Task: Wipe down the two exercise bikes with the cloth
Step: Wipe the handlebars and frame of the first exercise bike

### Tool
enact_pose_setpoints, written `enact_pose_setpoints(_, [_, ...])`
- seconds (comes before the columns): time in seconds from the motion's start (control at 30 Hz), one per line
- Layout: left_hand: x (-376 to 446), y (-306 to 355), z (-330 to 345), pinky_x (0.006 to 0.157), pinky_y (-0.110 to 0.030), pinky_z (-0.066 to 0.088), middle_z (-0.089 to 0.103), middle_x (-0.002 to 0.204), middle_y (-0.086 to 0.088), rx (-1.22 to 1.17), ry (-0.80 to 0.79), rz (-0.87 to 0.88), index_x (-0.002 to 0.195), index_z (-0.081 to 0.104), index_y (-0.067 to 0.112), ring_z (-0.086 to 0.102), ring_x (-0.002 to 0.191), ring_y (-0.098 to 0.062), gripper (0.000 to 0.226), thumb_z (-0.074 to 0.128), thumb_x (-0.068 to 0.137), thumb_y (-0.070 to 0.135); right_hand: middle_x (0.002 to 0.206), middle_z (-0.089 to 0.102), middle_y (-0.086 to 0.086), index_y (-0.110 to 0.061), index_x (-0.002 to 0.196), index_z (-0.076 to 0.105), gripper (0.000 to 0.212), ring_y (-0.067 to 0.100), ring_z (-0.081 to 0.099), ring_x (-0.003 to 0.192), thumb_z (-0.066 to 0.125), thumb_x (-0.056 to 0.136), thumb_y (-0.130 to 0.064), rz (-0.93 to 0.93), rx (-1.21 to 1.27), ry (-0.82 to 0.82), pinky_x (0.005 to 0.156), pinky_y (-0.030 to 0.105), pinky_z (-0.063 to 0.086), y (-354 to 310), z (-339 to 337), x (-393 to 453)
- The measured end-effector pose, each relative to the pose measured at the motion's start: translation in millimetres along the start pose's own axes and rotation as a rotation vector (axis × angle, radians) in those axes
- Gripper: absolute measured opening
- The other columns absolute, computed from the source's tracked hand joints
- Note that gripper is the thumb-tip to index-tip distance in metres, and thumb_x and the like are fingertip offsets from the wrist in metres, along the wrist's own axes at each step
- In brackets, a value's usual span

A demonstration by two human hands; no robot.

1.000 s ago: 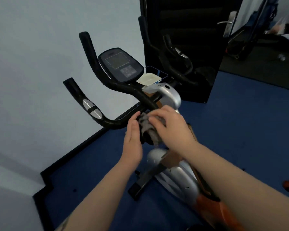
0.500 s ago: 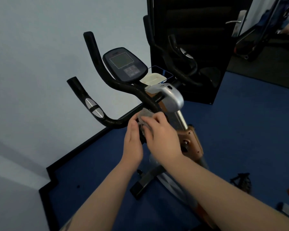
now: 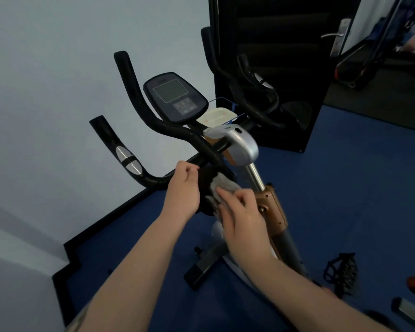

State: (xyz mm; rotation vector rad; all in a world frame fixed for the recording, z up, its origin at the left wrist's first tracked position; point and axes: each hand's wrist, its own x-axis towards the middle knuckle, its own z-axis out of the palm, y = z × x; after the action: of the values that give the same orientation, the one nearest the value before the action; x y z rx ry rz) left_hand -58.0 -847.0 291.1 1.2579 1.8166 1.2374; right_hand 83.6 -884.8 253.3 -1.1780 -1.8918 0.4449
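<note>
The room was dim and the light soft and even, without hard shadows. The wide lens bent the wall (image 3: 46, 116) and door (image 3: 273, 68) edges. Details looked slightly soft.

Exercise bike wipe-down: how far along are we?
Nothing shows as finished; no surface looks plainly wiped. In hand: the right hand presses the grey cloth on a black round part below the handlebar, which the left hand steadies. Left: console, silver post, frame. Only one bike shows.
</note>
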Motion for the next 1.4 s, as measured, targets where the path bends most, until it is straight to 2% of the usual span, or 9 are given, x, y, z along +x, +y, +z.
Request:
enact_pose_setpoints(0.13, [-3.2,-4.0,7.8,0.063,-0.013,0.041,0.058,0.090,0.007,0.004,0.088,0.053,0.104,0.055,0.019,0.053,0.081,-0.002,0.021,0.035,0.104,0.017,0.107,0.042,-0.008,-0.017,0.131,0.059,0.035,-0.004,0.049,0.087,0.057,0.096,-0.015,-0.049,0.097,0.142,0.078,0.007,0.045,3.5,-12.9,33.3])
enact_pose_setpoints(0.37, [-12.5,-3.3,13.2,0.076,-0.025,0.047,0.062,0.101,0.005,-0.074,0.149,0.002,0.110,0.059,0.022,0.059,0.093,-0.009,0.027,0.034,0.105,0.015,0.103,0.039,-0.013,-0.025,0.132,0.056,0.047,-0.013,0.044,0.099,0.063,0.091,-0.003,0.144,0.319,0.165,0.087,0.000,0.038,2.2,9.6,5.9])
enact_pose_setpoints(0.53, [-16.5,-1.9,16.1,0.080,-0.026,0.048,0.064,0.106,0.003,-0.061,0.227,0.004,0.115,0.062,0.020,0.059,0.096,-0.009,0.030,0.034,0.104,0.015,0.101,0.038,-0.013,-0.021,0.130,0.060,0.041,-0.005,0.045,0.096,0.066,0.090,-0.012,0.085,0.314,0.253,0.089,0.010,0.042,6.9,-1.5,40.9])
enact_pose_setpoints(0.67, [-19.8,-1.4,18.4,0.082,-0.020,0.045,0.064,0.110,0.003,-0.043,0.273,0.007,0.117,0.063,0.019,0.057,0.098,-0.004,0.032,0.034,0.104,0.014,0.103,0.044,-0.006,-0.025,0.112,0.069,0.033,0.009,0.037,0.102,0.060,0.090,-0.048,0.179,0.023,0.039,0.097,0.032,0.037,14.1,-2.5,80.8])
enact_pose_setpoints(0.77, [-21.3,-3.1,20.7,0.078,-0.016,0.045,0.064,0.108,0.008,-0.051,0.280,0.003,0.118,0.063,0.022,0.058,0.098,0.000,0.032,0.034,0.105,0.017,0.102,0.053,-0.001,-0.012,0.098,0.066,0.032,-0.001,0.048,0.088,0.060,0.092,-0.042,0.218,0.267,0.012,0.087,0.026,0.045,23.1,-2.1,58.0])
enact_pose_setpoints(0.83, [-21.5,-3.8,21.1,0.077,-0.016,0.046,0.065,0.107,0.008,-0.051,0.296,-0.003,0.117,0.064,0.023,0.059,0.097,0.000,0.033,0.034,0.105,0.017,0.101,0.056,0.001,-0.013,0.101,0.061,0.026,0.003,0.053,0.087,0.059,0.094,-0.038,0.206,0.319,-0.022,0.081,0.029,0.048,26.8,-2.2,52.8])
enact_pose_setpoints(1.0, [-19.6,-2.7,23.1,0.079,-0.024,0.049,0.066,0.104,0.007,-0.042,0.337,-0.021,0.110,0.065,0.024,0.061,0.096,-0.006,0.032,0.035,0.104,0.017,0.117,0.055,-0.002,-0.026,0.119,0.048,0.029,0.019,0.058,0.100,0.053,0.096,-0.042,0.064,0.120,-0.303,0.078,0.038,0.049,14.6,-6.1,103.2])
enact_pose_setpoints(1.2, [-21.5,-3.5,27.7,0.080,-0.027,0.051,0.067,0.104,0.003,-0.068,0.406,-0.028,0.110,0.067,0.022,0.063,0.096,-0.011,0.032,0.036,0.105,0.017,0.107,0.060,-0.001,-0.023,0.115,0.043,0.023,0.021,0.063,0.089,0.046,0.099,-0.040,0.141,0.215,-0.220,0.073,0.044,0.052,21.3,-10.0,61.2])
enact_pose_setpoints(1.4, [-23.0,-1.5,32.3,0.069,-0.012,0.046,0.067,0.102,0.006,-0.093,0.484,-0.064,0.111,0.067,0.021,0.062,0.091,-0.002,0.029,0.038,0.104,0.020,0.108,0.061,0.000,-0.019,0.113,0.044,0.026,0.023,0.062,0.089,0.041,0.101,-0.042,0.013,-0.011,-0.281,0.069,0.040,0.050,13.9,-2.7,95.6])
